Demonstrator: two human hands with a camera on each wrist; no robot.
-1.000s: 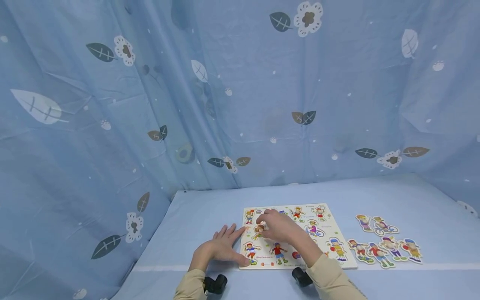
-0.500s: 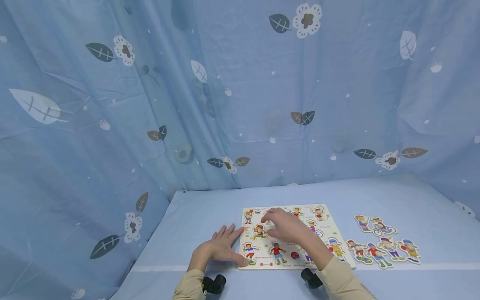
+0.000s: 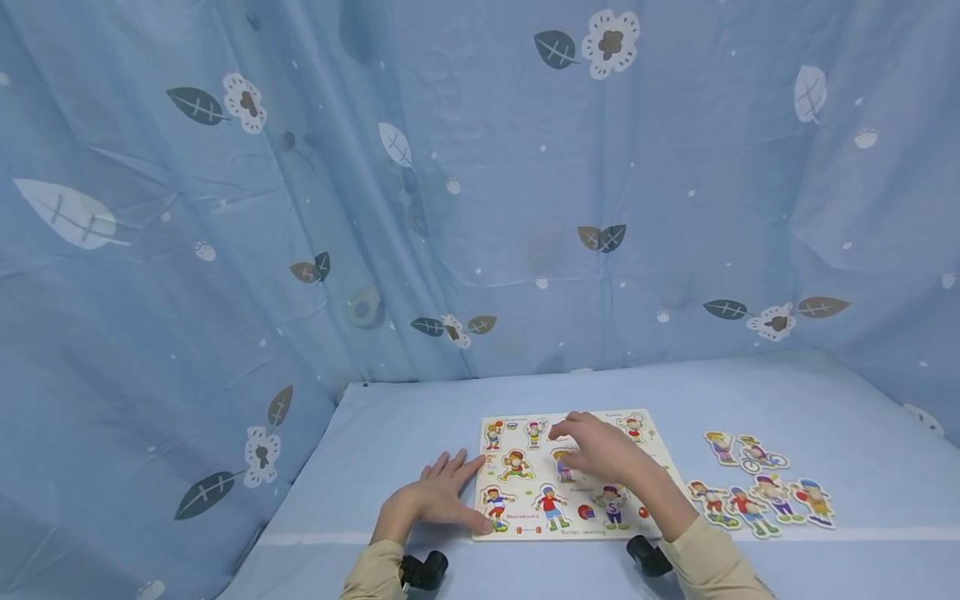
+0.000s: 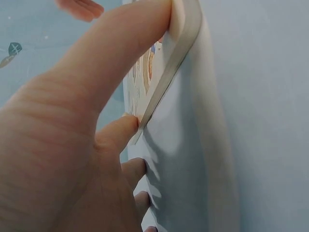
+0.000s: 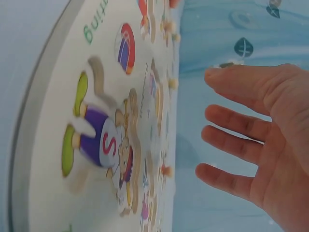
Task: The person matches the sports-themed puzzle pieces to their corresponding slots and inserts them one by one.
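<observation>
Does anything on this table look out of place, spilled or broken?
Nothing stands out as spilled or broken. The puzzle board lies flat, the left hand touching its left edge. Six loose puzzle pieces sit in two groups to its right, none visibly damaged.

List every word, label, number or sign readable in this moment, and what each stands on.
"Skateboard": on the puzzle board.
"Roller skating": along the puzzle board's near edge.
"S": on a printed figure's purple outfit.
The puzzle board's other captions are too small or blurred to read surely.

Blue-covered table (image 3: 408, 425) | puzzle board (image 3: 576, 502) | loose pieces (image 3: 777, 495), six, right of board
</observation>
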